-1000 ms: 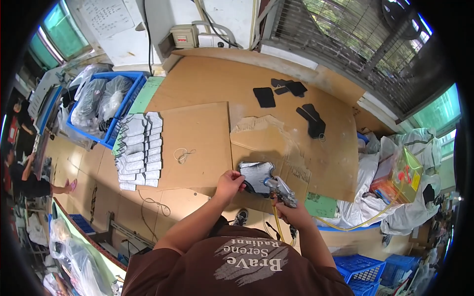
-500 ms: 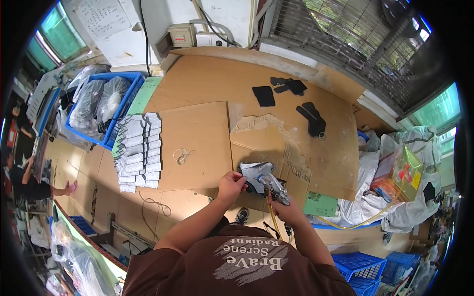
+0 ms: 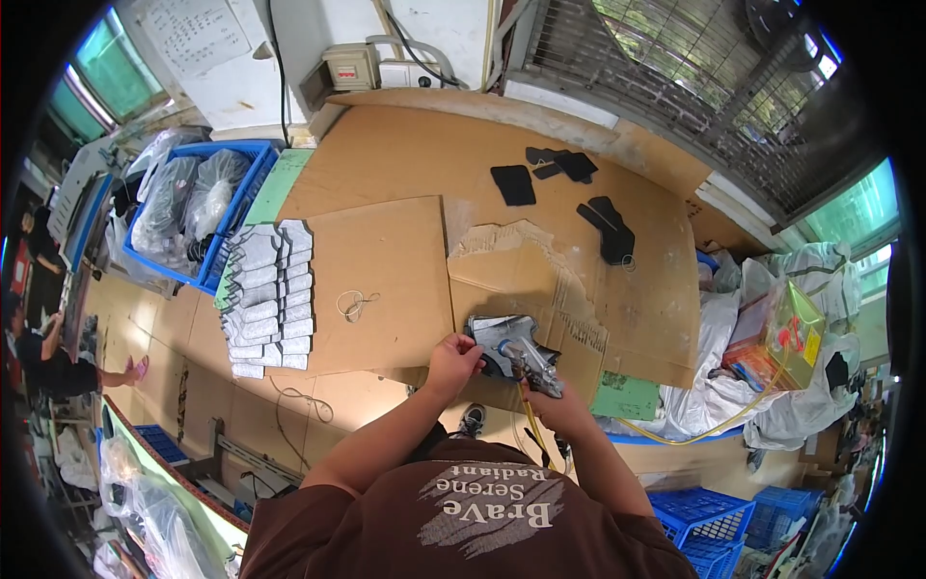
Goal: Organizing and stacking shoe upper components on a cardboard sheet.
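My right hand [image 3: 550,403] is wrapped round a metal spray gun [image 3: 527,359], its nozzle pointing left and away from me. Beneath the nozzle lies a grey and black fabric piece [image 3: 497,329] at the near edge of the cardboard. The fingers of my left hand [image 3: 455,363] are closed at this piece's left edge, seemingly pinching it; the fingertips are small and partly hidden. Left of my hands, grey pieces with dark edges [image 3: 273,299] lie in overlapping rows. Farther off are a black square piece [image 3: 512,185] and a black shaped piece [image 3: 610,232].
Cardboard sheets [image 3: 386,145] cover the table. A loop of string [image 3: 355,305] lies on one sheet. A blue crate [image 3: 266,174] with plastic bags stands left. At right, a yellow hose [image 3: 714,436] runs past white bags [image 3: 714,338] and a clear yellowish container [image 3: 777,333]. Blue crates [image 3: 699,526] stand lower right.
The spray gun and my right hand have shifted slightly to the left over the grey piece. My left hand stays at the piece's edge.
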The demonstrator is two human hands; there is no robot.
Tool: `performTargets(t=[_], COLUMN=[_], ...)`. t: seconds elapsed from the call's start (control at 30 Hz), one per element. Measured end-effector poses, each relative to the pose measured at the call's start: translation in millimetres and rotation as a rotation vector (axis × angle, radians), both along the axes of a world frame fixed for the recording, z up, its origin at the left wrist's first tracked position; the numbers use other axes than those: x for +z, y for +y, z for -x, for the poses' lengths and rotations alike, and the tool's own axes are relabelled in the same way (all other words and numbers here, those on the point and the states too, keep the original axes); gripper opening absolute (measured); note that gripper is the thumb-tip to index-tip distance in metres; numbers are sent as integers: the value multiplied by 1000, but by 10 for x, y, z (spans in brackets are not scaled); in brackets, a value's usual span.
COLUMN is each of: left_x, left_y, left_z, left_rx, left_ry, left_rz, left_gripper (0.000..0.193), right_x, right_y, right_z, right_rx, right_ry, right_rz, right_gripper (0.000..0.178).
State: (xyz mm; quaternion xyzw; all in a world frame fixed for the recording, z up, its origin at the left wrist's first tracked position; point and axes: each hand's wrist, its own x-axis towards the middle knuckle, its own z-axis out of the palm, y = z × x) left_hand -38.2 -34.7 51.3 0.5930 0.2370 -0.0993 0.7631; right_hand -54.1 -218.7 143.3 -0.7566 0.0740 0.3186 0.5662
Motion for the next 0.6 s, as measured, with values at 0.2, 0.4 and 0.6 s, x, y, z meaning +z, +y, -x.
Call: performTargets(t=[0.2, 0.4, 0.6], left_x=[-8, -4, -7], left_y=[14, 11, 7], left_z=[-2, -3, -20], left_rx=[-11, -23, -32], left_ry=[-12, -15, 18], left_rz=[-7, -9, -26], left_gripper=[13, 12, 12], right_x=[-62, -163, -148], right_y=[21, -34, -154], right_z=[-8, 4, -13], right_rx=[1, -33, -109], right_ry=[-2, -26, 22], right_rz=[-6, 13, 8], right_gripper=[17, 18, 15])
